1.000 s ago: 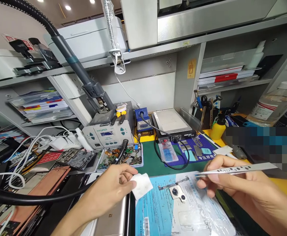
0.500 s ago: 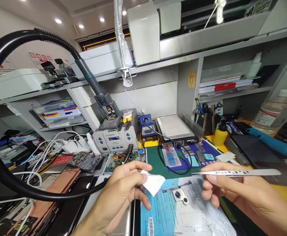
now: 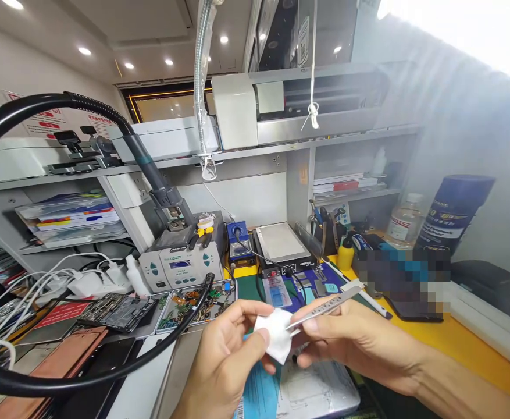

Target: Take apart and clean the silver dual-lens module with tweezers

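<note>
My left hand pinches a small white wipe pad between thumb and fingers, raised above the bench. My right hand grips silver metal tweezers, whose tips touch the pad's right edge. Both hands meet in front of me. Beneath them lies a clear plastic bag with a blue printed sheet; what it contains is hidden by my hands.
A black flexible hose loops across the left. A hot-air rework station, a parts tray, a heating plate, white cables, a yellow bottle and a dark spray can stand behind.
My view tilted upward. Both hands rose and came together. The tweezers swung left until their tips reached the white pad, which my left hand lifted off the bag.
</note>
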Demonstrator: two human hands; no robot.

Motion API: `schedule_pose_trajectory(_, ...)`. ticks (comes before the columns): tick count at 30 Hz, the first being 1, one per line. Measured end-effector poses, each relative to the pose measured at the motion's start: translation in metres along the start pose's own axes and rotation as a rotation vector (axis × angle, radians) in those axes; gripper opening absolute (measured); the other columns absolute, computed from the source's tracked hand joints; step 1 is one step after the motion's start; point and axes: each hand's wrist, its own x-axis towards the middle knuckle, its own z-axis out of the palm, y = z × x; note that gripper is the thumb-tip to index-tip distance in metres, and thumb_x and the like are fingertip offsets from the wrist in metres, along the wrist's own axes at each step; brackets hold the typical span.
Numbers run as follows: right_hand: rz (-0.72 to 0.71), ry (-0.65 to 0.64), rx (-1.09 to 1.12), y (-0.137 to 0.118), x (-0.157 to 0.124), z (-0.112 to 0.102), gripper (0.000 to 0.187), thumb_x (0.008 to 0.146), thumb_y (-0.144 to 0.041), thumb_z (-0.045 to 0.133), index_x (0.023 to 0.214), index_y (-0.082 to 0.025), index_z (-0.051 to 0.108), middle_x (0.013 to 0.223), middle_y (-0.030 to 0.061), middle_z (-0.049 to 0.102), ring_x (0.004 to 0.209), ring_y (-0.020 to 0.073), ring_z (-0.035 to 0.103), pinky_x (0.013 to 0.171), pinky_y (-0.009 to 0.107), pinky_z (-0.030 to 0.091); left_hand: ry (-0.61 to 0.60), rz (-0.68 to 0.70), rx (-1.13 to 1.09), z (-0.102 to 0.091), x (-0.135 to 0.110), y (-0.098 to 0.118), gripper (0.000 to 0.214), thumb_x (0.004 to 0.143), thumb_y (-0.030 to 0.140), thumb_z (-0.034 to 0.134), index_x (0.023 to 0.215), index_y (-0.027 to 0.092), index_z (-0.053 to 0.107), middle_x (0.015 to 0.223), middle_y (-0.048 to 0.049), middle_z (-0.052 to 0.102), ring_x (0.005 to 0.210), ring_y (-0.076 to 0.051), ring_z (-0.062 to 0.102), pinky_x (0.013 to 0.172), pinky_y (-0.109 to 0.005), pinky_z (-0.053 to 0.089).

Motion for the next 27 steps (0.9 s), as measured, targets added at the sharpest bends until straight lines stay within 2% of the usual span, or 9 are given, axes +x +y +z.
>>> schedule_pose_trajectory(3, -0.026, 0.010, -0.047, -0.003, 0.004, 0.005, 0.013, 0.085, -0.017, 0.075, 0.092, -0.008, 0.080, 0.086, 0.0109, 0.078, 0.076, 0.0150, 0.069, 0.074, 0.027, 0.055, -0.022, -0.038, -0.039, -0.001, 0.003, -0.003, 0.026, 0.079, 0.027, 0.076, 0.100, 0.014, 0.067, 0.089, -0.0062, 0.069, 0.073, -0.016, 0.060, 0.060, -0.026, 0.053)
schedule_pose_trajectory(6, -0.028, 0.024, -0.089, -0.006, 0.007, 0.005, 0.014, 0.085, -0.017, 0.073, 0.093, -0.008, 0.081, 0.082, 0.0098, 0.078, 0.073, 0.0140, 0.068, 0.071, 0.025, 0.056, -0.038, -0.145, -0.159, -0.007, 0.008, -0.004, 0.027, 0.086, 0.024, 0.066, 0.111, 0.015, 0.063, 0.094, -0.0076, 0.067, 0.080, -0.019, 0.060, 0.061, -0.028, 0.055)
schedule_pose_trajectory(8, -0.021, 0.018, -0.120, -0.008, 0.008, 0.005, 0.014, 0.083, -0.017, 0.075, 0.091, -0.008, 0.081, 0.080, 0.0099, 0.077, 0.071, 0.0147, 0.068, 0.069, 0.025, 0.057, -0.112, -0.280, -0.249, -0.011, 0.014, -0.003, 0.028, 0.090, 0.030, 0.056, 0.110, 0.012, 0.063, 0.095, -0.0109, 0.066, 0.079, -0.019, 0.060, 0.056, -0.028, 0.055)
schedule_pose_trajectory(10, -0.007, 0.002, -0.156, -0.010, 0.011, 0.004, 0.013, 0.079, -0.016, 0.077, 0.088, -0.007, 0.081, 0.078, 0.0100, 0.077, 0.070, 0.0159, 0.068, 0.066, 0.026, 0.058, -0.223, -0.426, -0.301, -0.014, 0.020, -0.003, 0.040, 0.092, 0.041, 0.048, 0.100, 0.007, 0.066, 0.092, -0.0145, 0.065, 0.071, -0.018, 0.058, 0.046, -0.025, 0.052)
schedule_pose_trajectory(13, 0.026, -0.015, -0.211, -0.014, 0.017, 0.002, 0.015, 0.074, -0.014, 0.080, 0.087, -0.007, 0.081, 0.076, 0.0101, 0.077, 0.069, 0.0174, 0.068, 0.061, 0.027, 0.058, -0.333, -0.557, -0.319, -0.017, 0.028, -0.003, 0.050, 0.090, 0.049, 0.049, 0.090, 0.004, 0.070, 0.083, -0.0129, 0.062, 0.058, -0.013, 0.053, 0.035, -0.020, 0.046)
schedule_pose_trajectory(18, 0.057, -0.025, -0.250, -0.014, 0.022, -0.003, 0.015, 0.072, -0.016, 0.081, 0.085, -0.008, 0.081, 0.073, 0.0083, 0.075, 0.068, 0.0175, 0.067, 0.058, 0.026, 0.058, -0.354, -0.512, -0.240, -0.021, 0.029, -0.004, 0.033, 0.087, 0.036, 0.063, 0.094, 0.005, 0.073, 0.081, -0.0087, 0.059, 0.060, -0.010, 0.052, 0.034, -0.013, 0.040)
schedule_pose_trajectory(27, 0.077, 0.022, -0.290, -0.011, 0.017, -0.005, 0.012, 0.070, -0.017, 0.081, 0.081, -0.011, 0.082, 0.068, 0.0048, 0.073, 0.063, 0.0143, 0.064, 0.055, 0.023, 0.056, -0.376, -0.484, -0.034, -0.024, 0.034, -0.008, 0.022, 0.081, 0.029, 0.069, 0.076, 0.007, 0.072, 0.067, -0.0034, 0.053, 0.052, -0.007, 0.043, 0.035, -0.012, 0.035)
